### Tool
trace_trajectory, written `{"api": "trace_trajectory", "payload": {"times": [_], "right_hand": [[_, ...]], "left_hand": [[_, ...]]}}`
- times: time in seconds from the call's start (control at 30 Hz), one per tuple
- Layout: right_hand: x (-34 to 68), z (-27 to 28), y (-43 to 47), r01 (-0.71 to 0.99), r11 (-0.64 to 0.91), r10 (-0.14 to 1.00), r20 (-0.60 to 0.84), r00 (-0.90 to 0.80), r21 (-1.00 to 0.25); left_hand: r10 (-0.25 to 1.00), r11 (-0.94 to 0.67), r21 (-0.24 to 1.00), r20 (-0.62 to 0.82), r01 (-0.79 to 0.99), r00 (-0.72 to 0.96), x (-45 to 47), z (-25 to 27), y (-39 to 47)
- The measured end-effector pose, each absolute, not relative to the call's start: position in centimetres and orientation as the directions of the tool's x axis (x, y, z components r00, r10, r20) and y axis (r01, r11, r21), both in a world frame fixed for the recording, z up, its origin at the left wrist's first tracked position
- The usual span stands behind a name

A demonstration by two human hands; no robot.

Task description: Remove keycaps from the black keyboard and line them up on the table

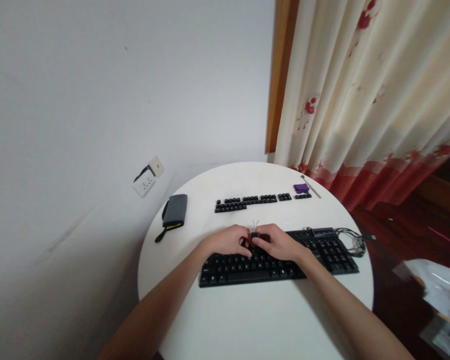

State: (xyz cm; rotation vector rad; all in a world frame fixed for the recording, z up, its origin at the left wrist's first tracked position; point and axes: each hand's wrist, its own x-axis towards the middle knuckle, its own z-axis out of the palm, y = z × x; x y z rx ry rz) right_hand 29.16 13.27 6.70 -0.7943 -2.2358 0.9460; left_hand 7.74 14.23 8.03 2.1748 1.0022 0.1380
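Note:
A black keyboard lies across the white round table, with both hands over its upper middle. Between my fingertips a thin wire keycap puller stands with its two bent prongs pointing up. My right hand pinches its dark lower end between thumb and fingers. My left hand is curled close against it from the other side, its thumb low over the keys. What the left fingertips hold, if anything, is hidden. Behind the hands, loose black keycaps lie in rows.
A grey zip case with a strap lies at the table's left. A purple cloth and a thin brush are at the back right. The coiled cable reaches the right edge. A wall socket is at left.

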Motion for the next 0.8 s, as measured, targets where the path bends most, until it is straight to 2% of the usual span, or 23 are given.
{"api": "trace_trajectory", "payload": {"times": [0.2,0.47,0.63,0.8], "right_hand": [[29.4,6.5,13.0,0.287,0.591,0.667,0.257,-0.699,-0.754],[28.8,6.2,12.9,0.331,0.65,0.679,0.329,-0.656,-0.684],[28.5,6.0,13.2,0.318,0.622,0.698,0.323,-0.639,-0.715],[28.3,5.7,13.2,0.324,0.583,0.726,0.299,-0.619,-0.745]], "left_hand": [[0.711,-0.462,0.635,-0.152,0.619,0.686,8.2,7.5,14.0],[0.725,-0.411,0.704,-0.133,0.58,0.676,8.5,7.0,13.8],[0.744,-0.426,0.646,-0.148,0.633,0.652,8.5,7.3,13.9],[0.741,-0.42,0.659,-0.148,0.624,0.655,8.5,7.4,13.9]]}}
